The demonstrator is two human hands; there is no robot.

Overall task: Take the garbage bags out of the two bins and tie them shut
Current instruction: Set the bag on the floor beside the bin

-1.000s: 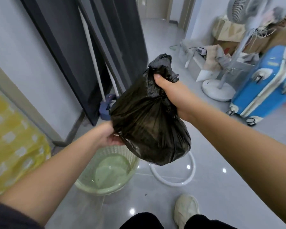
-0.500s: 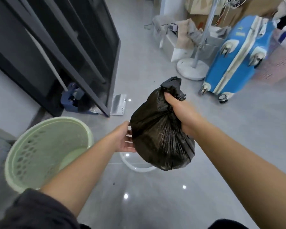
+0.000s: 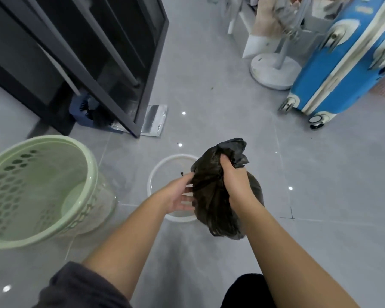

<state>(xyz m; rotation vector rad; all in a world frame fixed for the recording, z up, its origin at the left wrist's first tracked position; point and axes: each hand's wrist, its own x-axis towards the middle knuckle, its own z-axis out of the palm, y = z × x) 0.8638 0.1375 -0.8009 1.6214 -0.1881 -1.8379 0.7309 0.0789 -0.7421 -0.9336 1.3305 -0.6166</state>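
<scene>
Item: black garbage bag (image 3: 209, 207), already out of the pale green perforated bin (image 3: 42, 141), which stands to my left on the grey floor (image 3: 209, 63) with no liner in it. Position: hanging in front of me, over the edge of a white plastic ring (image 3: 156, 172) that lies on the floor; I cannot tell whether its bottom touches the floor. Right hand (image 3: 235, 183): fingers curled tight round the gathered neck, a tuft of plastic sticking up above the fist. Left hand (image 3: 179, 197): fingers straight and spread, touching the bag's left side, holding nothing. Step in hand, as I judge it: this bag is removed but not yet tied, as no knot shows. Next move calls for my left hand to take part of the neck so the slack can be twisted or split into a knot. Second bin: not in view.
</scene>
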